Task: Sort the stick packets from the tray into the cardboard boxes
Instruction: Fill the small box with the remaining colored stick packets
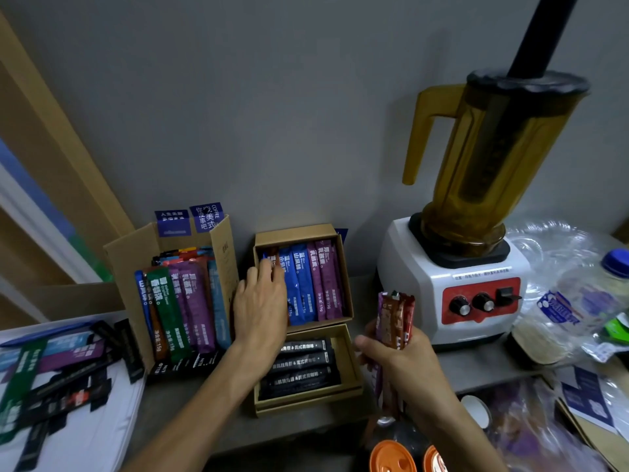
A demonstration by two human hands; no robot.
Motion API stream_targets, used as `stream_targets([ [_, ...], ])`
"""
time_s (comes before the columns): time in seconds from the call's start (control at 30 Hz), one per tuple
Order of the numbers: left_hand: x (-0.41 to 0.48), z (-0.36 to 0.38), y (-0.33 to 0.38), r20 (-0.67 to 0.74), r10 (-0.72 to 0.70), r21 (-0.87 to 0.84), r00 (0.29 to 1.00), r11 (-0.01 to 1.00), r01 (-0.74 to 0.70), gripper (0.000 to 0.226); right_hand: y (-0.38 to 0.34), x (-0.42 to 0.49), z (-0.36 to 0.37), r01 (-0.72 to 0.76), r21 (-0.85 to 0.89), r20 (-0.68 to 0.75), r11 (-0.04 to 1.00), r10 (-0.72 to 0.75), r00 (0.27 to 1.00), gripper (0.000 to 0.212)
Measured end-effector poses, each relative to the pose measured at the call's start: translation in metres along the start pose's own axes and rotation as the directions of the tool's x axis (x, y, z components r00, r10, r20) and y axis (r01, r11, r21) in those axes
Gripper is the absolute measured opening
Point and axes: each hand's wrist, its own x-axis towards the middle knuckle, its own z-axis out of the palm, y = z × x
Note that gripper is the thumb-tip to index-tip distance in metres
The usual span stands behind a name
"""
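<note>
A: Stick packets: brown bundle, upright, gripped in the right hand. And the left hand?
B: Fingers in the upper box, on its leftmost packets. Pinching or pressing, cannot tell.
A: Lie?
B: Boxed packets run lengthwise, away from the body. Bundle just right of that box, so the right hand is nearer. Tray far left on the surface.

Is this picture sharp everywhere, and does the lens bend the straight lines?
Head view: dim, soft light; the blue packets in the upper box are readable, the loose packets on the tray and the lower right corner are smeared. Head view: wide-angle distortion tilts the blender outward.
</note>
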Motion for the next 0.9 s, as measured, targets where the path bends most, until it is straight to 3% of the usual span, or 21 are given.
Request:
stream_targets([
  [0.1,-0.001,0.001,-0.002,0.007,-0.012,0.047,1.000,0.999,0.011,0.058,0.001,0.003,0.000,-0.035,0.143,0.018,0.989,0.032,0.999,0.016],
  [0.23,-0.005,-0.001,-0.005,-0.051,-0.007,-0.040,0.999,0.999,0.005,0.062,0.000,0.005,-0.003,-0.121,0.326,0.055,0.938,0.109,0.993,0.020],
  [0.4,-0.012,-0.005,-0.005,0.044,-0.031,-0.039,0.999,0.999,0.032,0.044,-0.003,0.003,-0.003,-0.119,0.334,0.077,0.935,0.099,0.992,0.015],
  [0.5,-0.012,0.003,-0.004,0.079,0.005,-0.138,0.997,0.990,0.006,0.039,-0.004,0.002,-0.001,-0.116,0.340,0.093,0.933,0.089,0.992,0.011],
  [0.67,-0.023,-0.003,-0.001,0.008,-0.053,-0.258,0.999,0.965,0.053,0.029,-0.003,0.002,-0.001,-0.123,0.370,0.110,0.921,0.088,0.990,0.016],
  [0.9,-0.029,-0.009,0.002,0.088,-0.068,-0.223,0.994,0.971,0.086,0.022,-0.004,0.002,0.000,-0.105,0.364,0.121,0.925,0.064,0.991,0.021],
])
